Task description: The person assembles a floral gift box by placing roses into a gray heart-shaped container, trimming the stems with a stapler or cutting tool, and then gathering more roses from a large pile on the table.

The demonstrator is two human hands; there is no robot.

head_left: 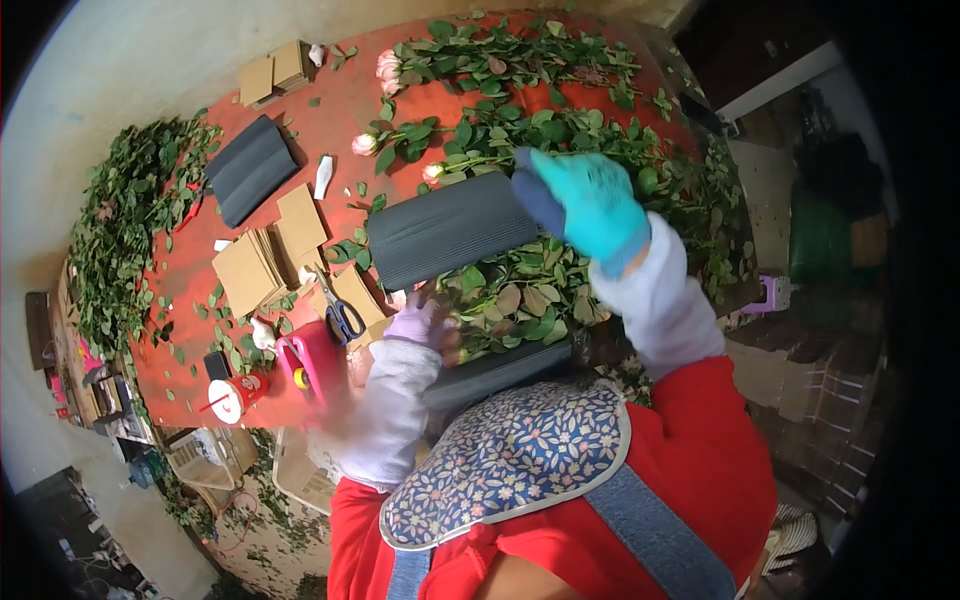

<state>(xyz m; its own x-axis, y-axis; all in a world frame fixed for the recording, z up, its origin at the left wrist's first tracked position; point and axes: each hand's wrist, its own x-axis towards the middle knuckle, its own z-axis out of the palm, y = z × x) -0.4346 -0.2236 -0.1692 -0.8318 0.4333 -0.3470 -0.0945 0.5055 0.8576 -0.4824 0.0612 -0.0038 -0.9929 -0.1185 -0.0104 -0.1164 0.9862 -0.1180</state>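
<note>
The teal-gloved right hand [590, 205] grips the right end of a dark corrugated sheet [450, 228], long axis running left-right over the rose stems [520, 290], while the left hand [420, 322] pinches the stems' near ends.

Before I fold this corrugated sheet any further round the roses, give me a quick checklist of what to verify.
1. Right hand on the far edge of the dark corrugated sheet: ok, gloved fingers lie over it.
2. Left hand on the rose stems: cannot tell, blurred.
3. Stems lying on the wrap: ok, foliage sits between the two dark sheets.
4. Scissors out of the way: ok, on the table left of the bundle.
5. Loose pink roses: not ok, lying apart on the red table.
</note>
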